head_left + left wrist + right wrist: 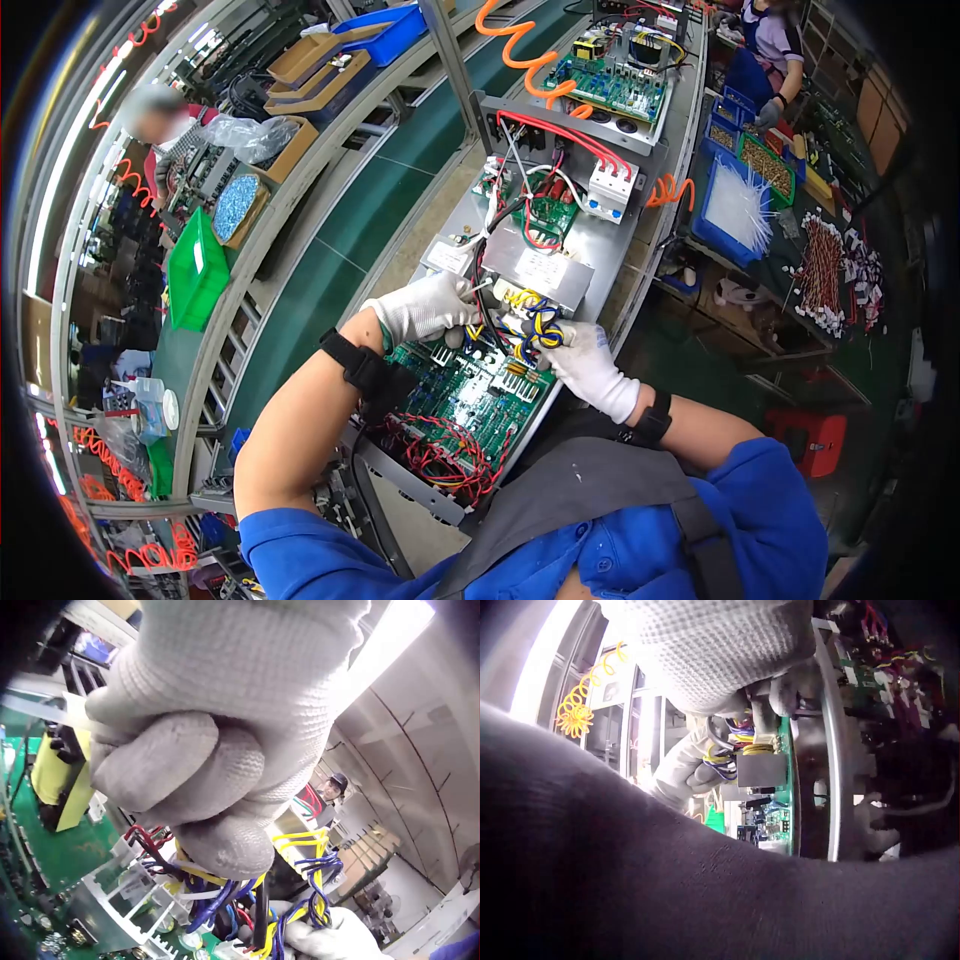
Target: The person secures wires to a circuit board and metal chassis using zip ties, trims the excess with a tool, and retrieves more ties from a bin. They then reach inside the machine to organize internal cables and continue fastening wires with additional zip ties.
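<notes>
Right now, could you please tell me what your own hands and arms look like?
My left hand and right hand wear white knitted gloves, greyer on the left fingers. Black straps circle both wrists. Short blue sleeves end near the elbows, leaving the forearms uncovered.

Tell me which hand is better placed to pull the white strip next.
Likely the left hand: its curled fingers grip the white strip, while the right hand holds the blue and yellow wires.
</notes>
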A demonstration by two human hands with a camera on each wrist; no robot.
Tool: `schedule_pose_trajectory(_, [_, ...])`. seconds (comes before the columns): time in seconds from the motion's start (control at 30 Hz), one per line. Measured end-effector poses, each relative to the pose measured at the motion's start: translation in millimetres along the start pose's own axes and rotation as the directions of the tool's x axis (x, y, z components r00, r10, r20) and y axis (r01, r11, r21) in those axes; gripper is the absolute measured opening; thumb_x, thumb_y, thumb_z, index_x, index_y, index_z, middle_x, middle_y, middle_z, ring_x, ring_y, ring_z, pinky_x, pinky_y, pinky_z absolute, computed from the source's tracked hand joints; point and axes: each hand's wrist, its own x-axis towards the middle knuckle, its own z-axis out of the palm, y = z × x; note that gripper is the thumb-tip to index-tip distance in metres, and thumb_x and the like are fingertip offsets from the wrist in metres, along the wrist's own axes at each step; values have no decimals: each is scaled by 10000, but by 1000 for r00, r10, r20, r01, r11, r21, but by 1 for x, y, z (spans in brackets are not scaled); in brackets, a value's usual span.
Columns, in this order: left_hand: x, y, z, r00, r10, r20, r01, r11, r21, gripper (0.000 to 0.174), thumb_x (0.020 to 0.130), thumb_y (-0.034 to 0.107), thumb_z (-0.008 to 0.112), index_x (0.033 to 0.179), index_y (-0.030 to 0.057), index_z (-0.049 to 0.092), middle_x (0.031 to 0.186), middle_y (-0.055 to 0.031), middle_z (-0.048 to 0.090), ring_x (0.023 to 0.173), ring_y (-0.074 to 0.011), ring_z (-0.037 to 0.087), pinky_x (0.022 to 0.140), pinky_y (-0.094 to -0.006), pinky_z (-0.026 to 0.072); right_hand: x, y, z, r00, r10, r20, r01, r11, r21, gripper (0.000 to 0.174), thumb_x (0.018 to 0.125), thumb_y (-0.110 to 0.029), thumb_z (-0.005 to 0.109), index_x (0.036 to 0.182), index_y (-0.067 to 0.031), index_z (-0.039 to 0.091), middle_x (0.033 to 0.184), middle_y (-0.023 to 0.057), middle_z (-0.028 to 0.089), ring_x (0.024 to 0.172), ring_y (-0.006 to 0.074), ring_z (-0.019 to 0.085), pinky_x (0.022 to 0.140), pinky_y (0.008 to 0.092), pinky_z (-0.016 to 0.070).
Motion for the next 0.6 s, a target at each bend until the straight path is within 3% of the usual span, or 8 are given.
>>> schedule_pose_trajectory(0.07, [-1,-1,-1,993,116,18,-117,988,101,208,920,236,599,1051,88,664,528,18,539,458,-92,529,439,-280,387,0,2,-4,999,35,37,-34,999,-24,241,912,1,602,1150,8,640,851,12,658,682,66,579,596,215,481])
schedule_pose_trajectory(0.23, [0,7,1,999,17,-39,-11,988,153,192,866,215,640,995,85,698,579,-12,595,515,-121,592,466,-298,440,-15,-23,-7,984,35,177,-23,997,-70,274,934,-67,613,1201,-8,608,940,-30,635,815,32,544,719,202,470])
schedule_pose_trajectory(0.3, [-20,29,6,953,-17,-302,101,959,265,183,892,213,634,977,66,704,634,-31,601,533,-83,549,520,-295,476,-18,-41,-21,964,166,207,-109,959,-262,250,938,-100,593,1172,-12,603,850,-24,604,740,36,516,637,220,446])
schedule_pose_trajectory(0.4, [-19,15,0,877,72,-475,191,855,483,242,861,285,676,1064,166,733,757,-79,696,625,-193,658,593,-327,521,-28,-71,-43,970,65,234,43,903,-428,207,918,-143,615,1081,-23,659,759,8,594,660,44,504,567,246,427])
schedule_pose_trajectory(0.47, [-18,6,6,846,202,-494,168,777,606,244,855,290,671,1068,187,728,771,-93,698,665,-231,672,606,-353,526,-22,-119,-33,924,-144,354,338,742,-579,230,939,-218,620,1018,-9,675,795,17,628,675,90,565,568,255,466])
schedule_pose_trajectory(0.5, [-18,4,9,810,335,-482,161,664,731,248,848,295,665,1073,208,723,784,-106,699,704,-269,686,619,-379,531,-6,-129,-31,738,-402,542,673,371,-640,213,918,-187,616,1026,-13,670,845,57,643,705,161,599,597,295,485])
schedule_pose_trajectory(0.53, [-22,5,11,792,334,-511,174,679,713,248,848,295,665,1073,208,723,784,-106,699,704,-269,686,619,-379,531,11,-141,-28,429,-513,744,829,-104,-550,204,896,-157,613,1035,-18,665,895,97,657,734,232,632,626,335,505])
schedule_pose_trajectory(0.6, [-38,11,10,838,354,-415,200,508,838,262,838,255,626,1089,241,702,789,-119,694,741,-306,680,628,-418,528,42,-163,-1,538,-489,686,820,118,-559,234,846,-131,609,1051,-25,653,1014,160,648,865,347,632,755,419,510])
